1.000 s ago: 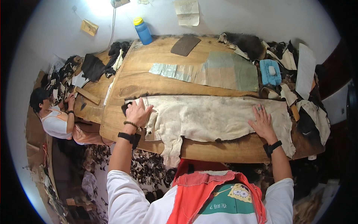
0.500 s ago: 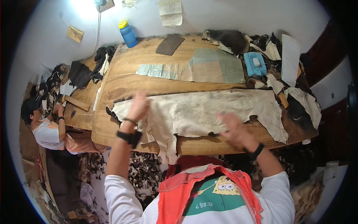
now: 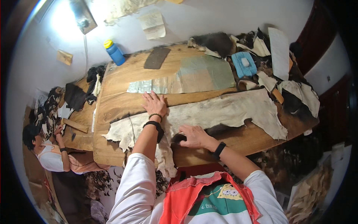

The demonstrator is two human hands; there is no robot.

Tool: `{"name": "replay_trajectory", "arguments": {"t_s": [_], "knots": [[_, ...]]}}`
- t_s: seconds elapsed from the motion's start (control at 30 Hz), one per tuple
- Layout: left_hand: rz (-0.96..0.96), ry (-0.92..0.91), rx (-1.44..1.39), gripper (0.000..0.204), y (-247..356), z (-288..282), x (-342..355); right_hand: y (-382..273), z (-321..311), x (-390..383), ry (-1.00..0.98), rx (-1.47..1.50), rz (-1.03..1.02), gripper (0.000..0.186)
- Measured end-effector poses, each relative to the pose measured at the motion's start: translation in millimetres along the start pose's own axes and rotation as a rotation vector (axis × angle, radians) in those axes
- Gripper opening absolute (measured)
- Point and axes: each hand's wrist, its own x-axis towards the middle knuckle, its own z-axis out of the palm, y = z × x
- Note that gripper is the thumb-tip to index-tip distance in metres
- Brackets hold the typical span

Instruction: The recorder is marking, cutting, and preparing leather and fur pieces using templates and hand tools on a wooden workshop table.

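Note:
A pale hide [image 3: 223, 108] with dark fur on its underside lies across the wooden table [image 3: 220, 147] in front of me. My left hand [image 3: 154, 105] rests flat at the hide's far edge, fingers spread, its fingertips by the patched template sheet [image 3: 190, 77]. At the near edge my right hand [image 3: 194, 137] has its thumb and bent fingers around the hide's border, where dark fur shows. A narrow flap of hide hangs over the table's front edge between my forearms. The hide's left end lies beyond my left wrist.
A blue bottle [image 3: 115, 53] with a yellow lid, a dark flat piece [image 3: 157, 58] and a blue sponge-like block [image 3: 244, 64] stand or lie farther back. Fur scraps crowd the right end around a white board [image 3: 279, 54]. Another person [image 3: 52, 155] works at the far left.
Both hands have come down onto the hide; the right moved left along its near edge. The near edge is now partly turned, showing dark fur, and the view has shifted.

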Motion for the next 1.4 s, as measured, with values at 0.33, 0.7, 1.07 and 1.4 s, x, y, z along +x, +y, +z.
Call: {"name": "replay_trajectory", "arguments": {"t_s": [0.33,0.7,1.07,1.4], "knots": [[0.031,0.243,0.045,0.07,4.2,9.3,9.4,-27.0,-0.9,-6.1,0.13,-0.012,-0.08,0.003],[0.367,0.14,-0.561,0.041,-87.6,-10.0,19.9,105.9,-135.8,-26.4,0.308,-0.343,0.134,0.018],[0.192,0.243,0.009,0.039,-137.7,-37.0,0.1,184.4,-145.9,-20.9,0.311,-0.546,0.453,0.035],[-0.114,0.331,0.081,0.046,-142.0,-25.1,18.3,202.5,-148.5,-32.8,0.414,-0.651,0.724,0.044]]}}
